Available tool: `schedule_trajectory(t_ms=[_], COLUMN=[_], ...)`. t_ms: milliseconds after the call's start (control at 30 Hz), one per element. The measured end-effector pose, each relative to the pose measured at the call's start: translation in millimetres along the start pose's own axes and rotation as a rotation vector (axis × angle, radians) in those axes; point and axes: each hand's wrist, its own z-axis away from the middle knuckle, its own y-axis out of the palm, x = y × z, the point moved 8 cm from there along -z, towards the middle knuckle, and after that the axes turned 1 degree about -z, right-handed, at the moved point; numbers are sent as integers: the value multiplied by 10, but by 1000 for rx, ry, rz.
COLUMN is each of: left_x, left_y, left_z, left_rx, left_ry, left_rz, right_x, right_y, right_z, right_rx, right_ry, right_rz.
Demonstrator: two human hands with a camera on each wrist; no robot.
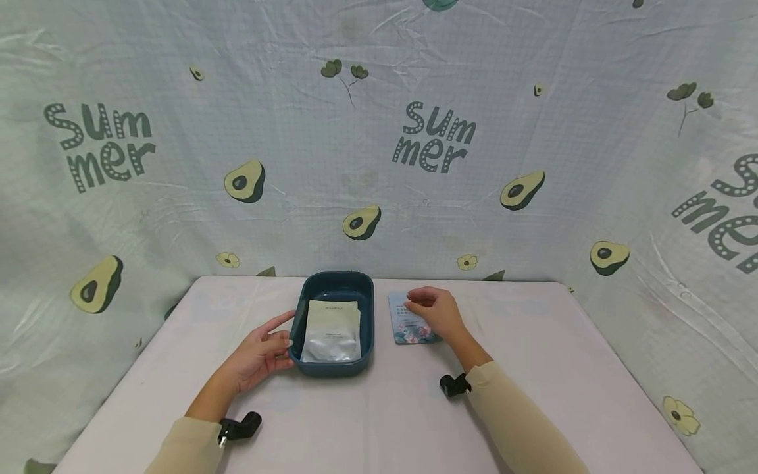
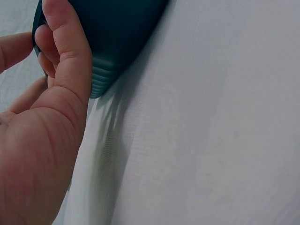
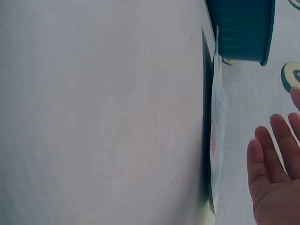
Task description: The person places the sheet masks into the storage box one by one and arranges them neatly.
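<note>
My left hand (image 1: 268, 352) is at the left side of a dark blue plastic bin (image 1: 334, 370), its fingers touching the wall and rim from outside. Close up in the left wrist view, the fingers lie against the outer wall of the bin (image 2: 124, 33). Inside it lie cream-and-silver flat packets (image 1: 333, 329), stacked. Over a light blue flat packet (image 1: 408, 329) with a floral print hovers my right hand (image 1: 437, 313), fingers loosely bent and holding nothing. The right wrist view shows that hand (image 3: 276, 173) above the thin packet (image 3: 215, 136), with a gap between them.
A pale cloth covers the table (image 1: 379, 421). Behind it hangs a white sheet (image 1: 379, 257) printed with avocados and lettering. Black wrist cameras sit on both wrists, the left camera (image 1: 239, 428) close over the table.
</note>
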Motion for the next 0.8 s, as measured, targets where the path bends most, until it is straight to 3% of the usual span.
schedule_trajectory(t_ms=[800], left_x=[-2], left_y=[0], left_z=[-1], left_rx=[-8], left_ry=[-2], left_rz=[-3], right_x=[-294], right_y=[-232], right_z=[-146], right_rx=[-7], right_ry=[159], right_rz=[110])
